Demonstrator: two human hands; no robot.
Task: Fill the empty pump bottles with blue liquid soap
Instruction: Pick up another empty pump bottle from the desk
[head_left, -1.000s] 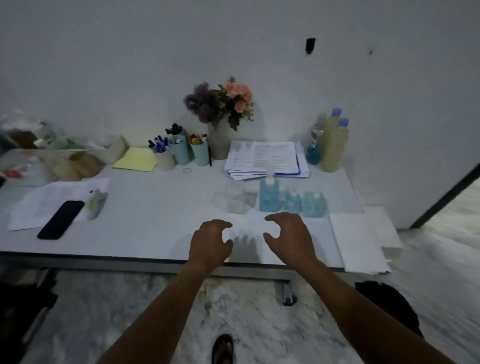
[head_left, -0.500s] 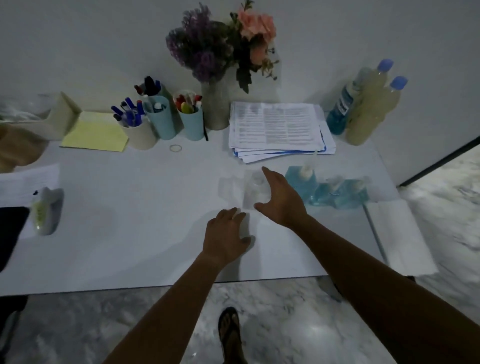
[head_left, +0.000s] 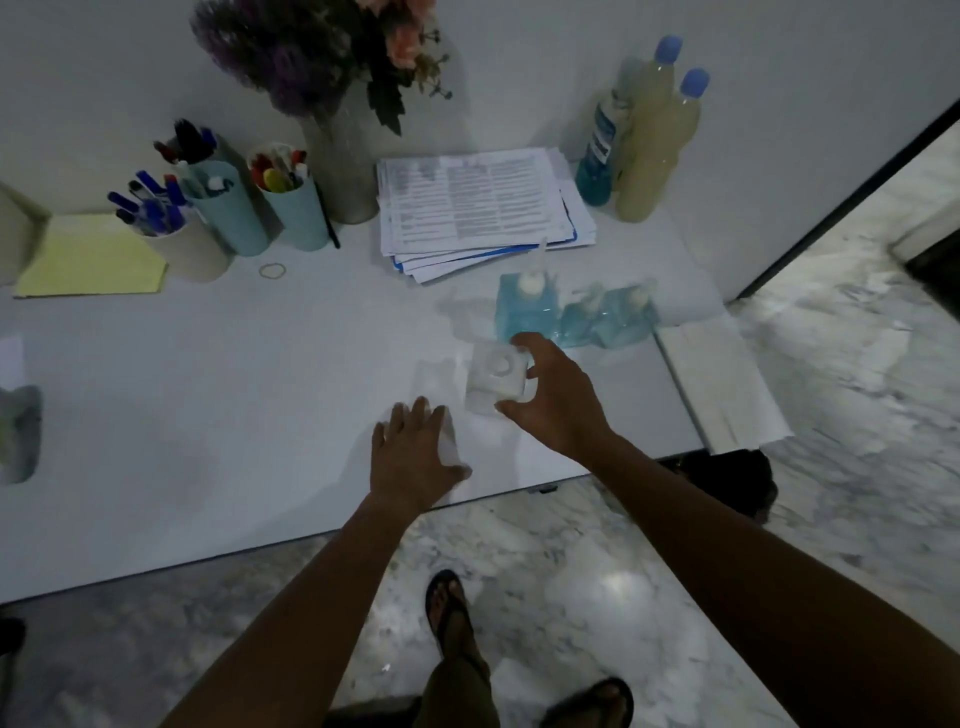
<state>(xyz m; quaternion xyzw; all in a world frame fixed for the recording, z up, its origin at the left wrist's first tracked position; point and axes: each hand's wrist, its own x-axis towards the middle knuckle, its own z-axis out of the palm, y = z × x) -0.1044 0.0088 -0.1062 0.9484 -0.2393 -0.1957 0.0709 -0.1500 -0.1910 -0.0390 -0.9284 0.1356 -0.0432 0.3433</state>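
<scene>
An empty clear pump bottle (head_left: 492, 382) stands on the white table (head_left: 234, 415), and my right hand (head_left: 558, 400) has its fingers and thumb closed around it. A second clear bottle (head_left: 432, 382) stands faintly visible just to its left. My left hand (head_left: 413, 460) lies flat near the table's front edge with fingers spread, holding nothing. Behind the right hand stand three pump bottles with blue soap: a tall one (head_left: 524, 306) and two short ones (head_left: 581, 323) (head_left: 623, 318). A bottle of blue liquid (head_left: 597, 156) stands at the back by the wall.
Two yellowish bottles with blue caps (head_left: 649, 161) stand at the back right. A paper stack (head_left: 478, 202), a flower vase (head_left: 340, 171), pen cups (head_left: 228, 208) and a yellow pad (head_left: 88, 257) line the back. A folded white sheet (head_left: 722, 384) overhangs the right edge.
My head has moved closer to the table. My right hand has reached forward and closed on the clear bottle, drawing it nearer. My left hand has spread flat on the table.
</scene>
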